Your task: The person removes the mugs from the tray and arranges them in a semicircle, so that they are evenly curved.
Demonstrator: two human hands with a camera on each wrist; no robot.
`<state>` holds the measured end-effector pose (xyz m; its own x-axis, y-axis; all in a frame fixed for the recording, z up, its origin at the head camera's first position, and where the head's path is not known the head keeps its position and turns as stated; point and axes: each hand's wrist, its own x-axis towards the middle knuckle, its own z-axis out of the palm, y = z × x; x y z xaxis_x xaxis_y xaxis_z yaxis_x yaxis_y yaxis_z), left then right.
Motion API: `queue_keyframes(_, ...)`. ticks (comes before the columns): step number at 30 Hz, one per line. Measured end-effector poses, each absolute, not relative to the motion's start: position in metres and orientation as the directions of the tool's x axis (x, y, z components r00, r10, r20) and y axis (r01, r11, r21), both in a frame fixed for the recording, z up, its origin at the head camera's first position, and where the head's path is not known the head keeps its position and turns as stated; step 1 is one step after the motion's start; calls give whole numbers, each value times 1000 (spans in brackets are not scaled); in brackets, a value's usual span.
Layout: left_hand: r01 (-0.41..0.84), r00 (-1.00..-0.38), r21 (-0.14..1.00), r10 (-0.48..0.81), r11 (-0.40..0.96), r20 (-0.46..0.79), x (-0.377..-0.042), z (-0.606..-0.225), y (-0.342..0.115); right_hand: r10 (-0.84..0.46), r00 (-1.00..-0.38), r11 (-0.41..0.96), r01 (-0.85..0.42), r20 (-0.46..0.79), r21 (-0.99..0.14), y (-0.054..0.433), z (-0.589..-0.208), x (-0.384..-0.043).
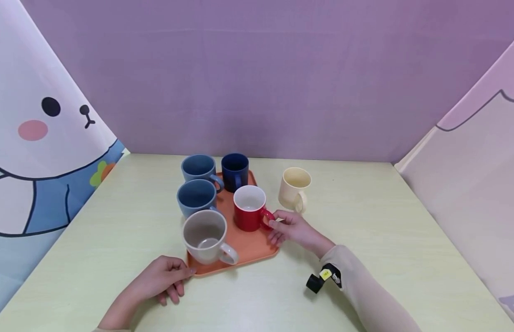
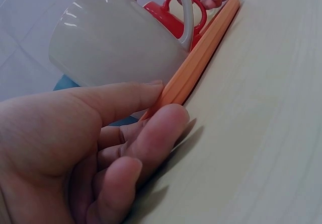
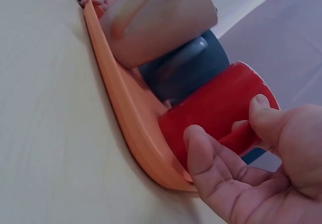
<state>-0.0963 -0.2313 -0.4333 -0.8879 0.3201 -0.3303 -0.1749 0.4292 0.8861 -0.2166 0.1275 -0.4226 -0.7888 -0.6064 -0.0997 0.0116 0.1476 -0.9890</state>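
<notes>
An orange tray [image 1: 257, 246] lies on the table with several mugs on it. At its near left corner, my left hand [image 1: 163, 278] pinches the rim between thumb and fingers. The handle of a red mug [image 1: 247, 219], white inside, is pinched by my right hand [image 1: 296, 230] at the tray's right side. Upright near the left hand stands a large grey mug [image 1: 203, 251]. Behind it are two blue mugs [image 1: 192, 198] along the tray's left side, and a dark navy mug [image 1: 233, 177] is at the far end. In the right wrist view the red mug [image 3: 211, 108] sits against the tray floor.
A cream mug [image 1: 290, 191] stands on the table to the right of the tray, just beyond my right hand. A purple cloth [image 1: 257, 83] hangs along the table's far edge. Printed panels [image 1: 45, 129] border the left and right sides.
</notes>
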Motion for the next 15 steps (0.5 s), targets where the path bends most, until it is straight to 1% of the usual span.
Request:
queue_keyframes(9,-166,-887,891,330,423,-322,-97,-435,-232,-604,-794,108,-2,-64,-994,124,-426,-211)
queue_keyframes(15,-165,-888,890,328,424,-321,-97,-435,-233,-583,-810,131,-18,-62,-991,124,-422,-206)
